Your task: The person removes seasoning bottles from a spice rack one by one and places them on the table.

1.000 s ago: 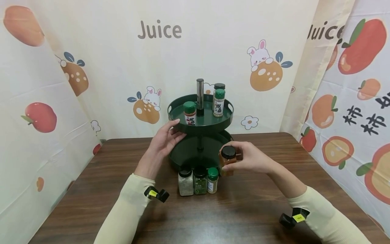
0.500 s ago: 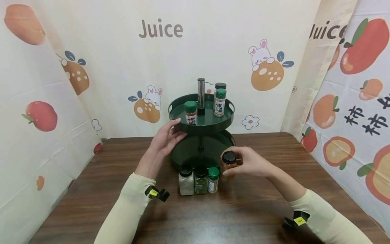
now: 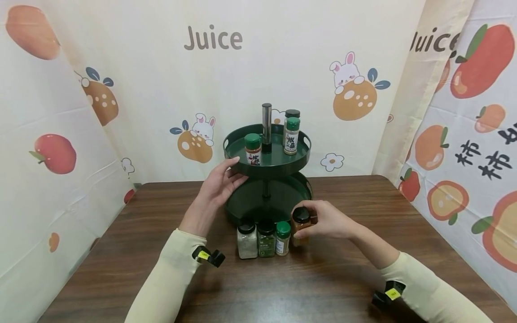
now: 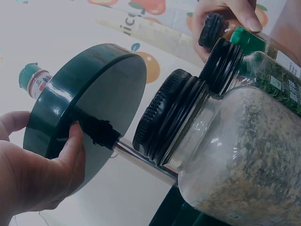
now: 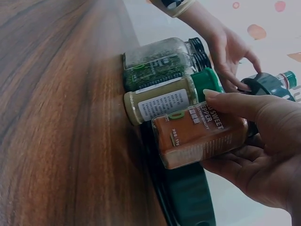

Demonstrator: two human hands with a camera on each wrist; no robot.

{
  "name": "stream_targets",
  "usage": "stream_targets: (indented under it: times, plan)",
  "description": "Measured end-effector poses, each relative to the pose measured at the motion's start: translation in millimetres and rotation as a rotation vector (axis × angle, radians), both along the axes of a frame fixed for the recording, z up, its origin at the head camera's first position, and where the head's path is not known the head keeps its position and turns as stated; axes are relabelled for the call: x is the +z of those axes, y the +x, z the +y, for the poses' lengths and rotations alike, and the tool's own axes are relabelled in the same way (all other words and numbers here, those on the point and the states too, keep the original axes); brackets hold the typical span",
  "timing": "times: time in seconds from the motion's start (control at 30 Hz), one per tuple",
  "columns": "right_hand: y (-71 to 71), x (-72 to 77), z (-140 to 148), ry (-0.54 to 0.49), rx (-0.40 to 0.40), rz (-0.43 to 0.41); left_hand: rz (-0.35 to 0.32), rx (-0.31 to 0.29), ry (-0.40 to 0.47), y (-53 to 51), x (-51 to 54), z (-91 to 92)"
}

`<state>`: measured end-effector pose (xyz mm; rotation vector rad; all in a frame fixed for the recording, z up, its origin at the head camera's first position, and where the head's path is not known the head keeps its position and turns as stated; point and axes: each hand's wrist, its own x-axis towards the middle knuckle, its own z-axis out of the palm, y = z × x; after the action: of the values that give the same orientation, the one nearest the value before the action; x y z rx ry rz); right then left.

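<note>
Jar of orange-brown powder point(image 5: 200, 136) is sitting lower than a moment ago; right hand point(image 3: 329, 220) is bringing it down just beside the tan bottle point(image 3: 282, 245), at the right end of the row in front of the two-tier rack. Judging by that, it is joining the row, upright; whether its base is touching the bench point(image 3: 323, 287), cannot tell. Right fingers are pinching the jar, thumb on one side, the others opposite.

Left hand point(image 3: 216, 190) is holding the same spot, its fingers gripping the rim of the upper tray point(image 3: 278, 170), thumb outside, the rest underneath. Lower tray point(image 3: 262, 202) is showing behind the row, where the pale-flake jar point(image 3: 247, 244) and green-herb jar point(image 3: 266, 244) are also standing.

Writing: the held jar is showing "SWEET" and, partly cut off, "EPPER", with "QUALITY" below. White-labelled bottle point(image 3: 291, 141) up top is reading 椒盐; red-brown bottle point(image 3: 253, 155) is carrying Chinese characters, partly hidden by the rim. Tan bottle's small print is staying unreadable. Backdrop point(image 3: 282, 67) is displaying "Juice", plus 柿柿 at right.
</note>
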<state>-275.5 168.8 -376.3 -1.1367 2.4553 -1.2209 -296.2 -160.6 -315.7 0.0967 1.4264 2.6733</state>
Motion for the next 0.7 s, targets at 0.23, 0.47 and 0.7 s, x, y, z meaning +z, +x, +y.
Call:
stream_targets:
  times: [0.23, 0.47, 0.7]
  plan:
    - [-1.8, -6.4, -2.2, 0.017, 0.0, 0.012, 0.006, -0.004, 0.001, 1.2, 0.2, 0.0]
    - [-0.3, -8.8, -3.9, 0.026, -0.002, 0.017, 0.007, -0.003, -0.003, 2.3, 0.4, 0.0]
    - [-0.2, -11.3, -4.8, 0.04, -0.01, 0.017, 0.003, -0.001, 0.002, 1.9, 0.2, -0.1]
